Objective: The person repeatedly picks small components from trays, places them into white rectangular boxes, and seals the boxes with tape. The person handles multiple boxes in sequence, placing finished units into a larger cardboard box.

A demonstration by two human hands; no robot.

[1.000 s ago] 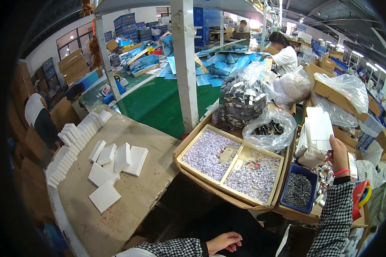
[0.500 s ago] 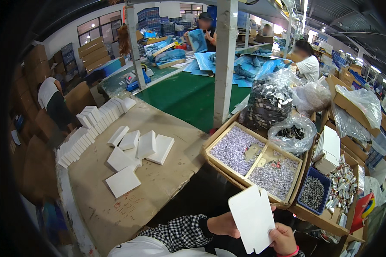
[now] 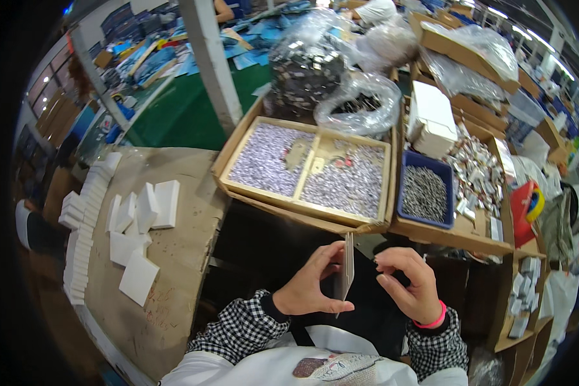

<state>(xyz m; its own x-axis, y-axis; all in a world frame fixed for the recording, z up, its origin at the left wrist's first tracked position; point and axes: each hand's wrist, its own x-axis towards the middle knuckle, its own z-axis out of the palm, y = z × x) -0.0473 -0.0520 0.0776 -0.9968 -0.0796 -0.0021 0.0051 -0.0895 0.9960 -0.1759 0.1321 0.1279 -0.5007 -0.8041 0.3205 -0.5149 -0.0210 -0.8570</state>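
My left hand (image 3: 312, 283) grips a thin, flat white folded carton (image 3: 348, 267), turned almost edge-on and upright in front of my body. Its fingers lie at the far side and the thumb at the near edge. To the right of the carton, apart from it, my right hand (image 3: 410, 283) curves with a gap between thumb and fingers, and nothing shows in it. Beyond both hands is a wooden tray (image 3: 307, 168) in two compartments, heaped with small shiny silvery pieces. A blue bin (image 3: 402, 206) of small dark metal parts stands beside it.
On the brown-covered table (image 3: 174, 276) at left lie several white boxes (image 3: 138, 276), with a long row of more (image 3: 77, 251) along its edge. A white post (image 3: 212, 64) rises behind. Clear bags (image 3: 305, 71) and cartons crowd the back and right; a red tape dispenser (image 3: 523, 209) sits right.
The view has swung right and down. The carton has turned from face-on to nearly edge-on. My right hand, which was holding its lower right edge, has let go and moved away.
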